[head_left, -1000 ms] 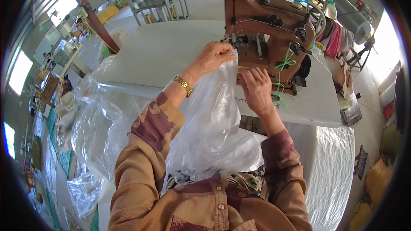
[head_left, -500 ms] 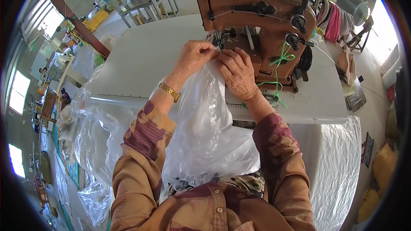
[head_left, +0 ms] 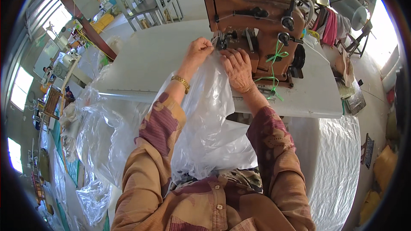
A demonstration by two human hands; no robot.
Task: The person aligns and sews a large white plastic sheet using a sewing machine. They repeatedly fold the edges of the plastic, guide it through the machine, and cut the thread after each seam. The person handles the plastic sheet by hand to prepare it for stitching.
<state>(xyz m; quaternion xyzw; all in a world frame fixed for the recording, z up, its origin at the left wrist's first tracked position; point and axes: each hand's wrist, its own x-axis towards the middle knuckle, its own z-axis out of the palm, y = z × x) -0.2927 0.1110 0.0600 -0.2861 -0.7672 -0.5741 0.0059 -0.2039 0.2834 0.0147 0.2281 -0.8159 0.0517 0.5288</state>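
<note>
A clear plastic sheet (head_left: 209, 107) hangs from the sewing table's front edge down over my lap. Its upper edge lies just before the needle of a brown sewing machine (head_left: 274, 21). My left hand (head_left: 198, 53), with a gold watch (head_left: 182, 83) at the wrist, pinches the sheet's edge left of the needle. Right of it, my right hand (head_left: 237, 68) bends its fingers over the same edge, close to the presser foot (head_left: 222, 40). How much plastic lies under the right fingers is hidden. A green ribbon (head_left: 277, 60) is tied to the machine.
The grey sewing table (head_left: 158, 47) has a ruler strip (head_left: 128, 91) along its front. A stack of plastic sheets (head_left: 336, 158) stands at the lower right, more crumpled plastic (head_left: 100, 132) at the left. Behind are a metal frame (head_left: 147, 4) and a pink cloth (head_left: 329, 28).
My left hand has drawn slightly apart from the right one, which stays on the plastic by the presser foot. The whole view has also shifted a little.
</note>
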